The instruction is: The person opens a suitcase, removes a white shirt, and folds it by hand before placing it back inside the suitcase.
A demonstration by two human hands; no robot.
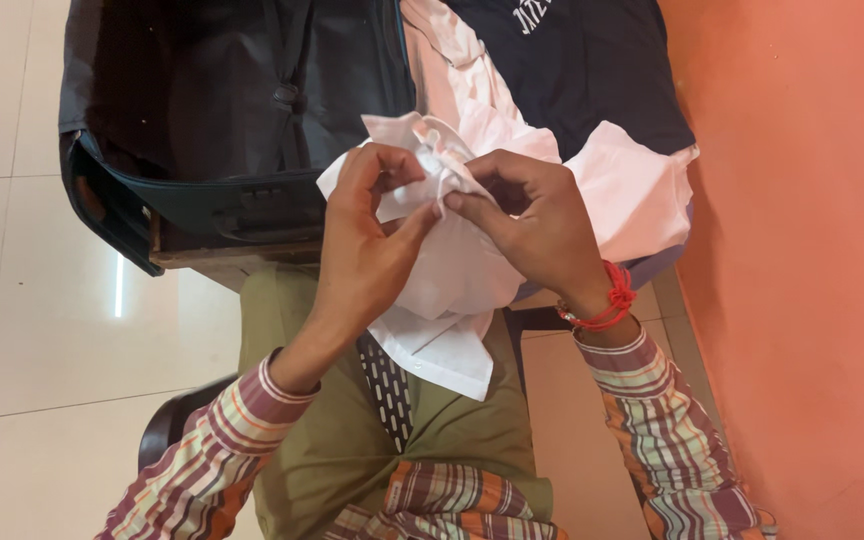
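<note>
Both hands work at the front edge of a white shirt [452, 270] held up over the lap, and the step in hand looks like fastening or undoing a small button. The left hand [367, 235] pinches a fold of the cloth between thumb and forefinger, the other fingers curled in; the right hand [532, 220], with a red thread band [607, 300] at its wrist, pinches the cloth just opposite, so the fingertips of the two hands nearly meet. Whether a button sits between them I cannot tell, as the fingers hide the spot. The next move seems to call for a fine, steady pinch and a little slack in the fabric. The shirt is thin, crumpled and limp; its lower edge hangs down onto olive trousers [352, 440], its upper part spreads back over a dark garment [572, 70] lying beside an open black suitcase [222, 110]. A pale tiled floor [22, 300] lies to the left, an orange wall [812, 250] to the right.
</note>
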